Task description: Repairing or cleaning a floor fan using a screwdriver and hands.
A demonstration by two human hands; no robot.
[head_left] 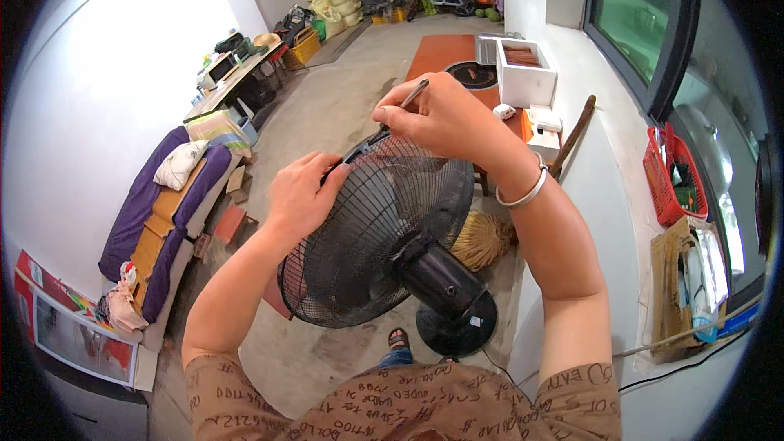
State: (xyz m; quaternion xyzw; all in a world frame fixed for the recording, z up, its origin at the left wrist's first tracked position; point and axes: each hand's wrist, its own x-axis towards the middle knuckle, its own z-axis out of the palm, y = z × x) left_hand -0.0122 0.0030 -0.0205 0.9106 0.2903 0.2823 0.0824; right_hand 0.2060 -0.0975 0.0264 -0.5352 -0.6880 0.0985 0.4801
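Note:
A black pedestal fan [351, 237] stands in front of me, its round wire guard tilted and its motor housing toward the lower right. My left hand [306, 196] grips the guard's rim on the upper left, thumb on the wires. Just above the top of the rim, my right hand [437, 118] pinches a slim dark tool [416, 93] that looks like a screwdriver. Its upper end sticks out past my fingers; its tip is hidden. A bracelet circles my right wrist. The fan's round base [457, 331] rests on the floor near my sandalled foot.
Behind the fan is a reddish-brown table [437, 53] with a white box [525, 73]. A straw broom [482, 241] lies close to the fan's right side. At left stands a purple-covered sofa [151, 212]. A red basket [674, 175] hangs by the window at right. A cord trails from the base.

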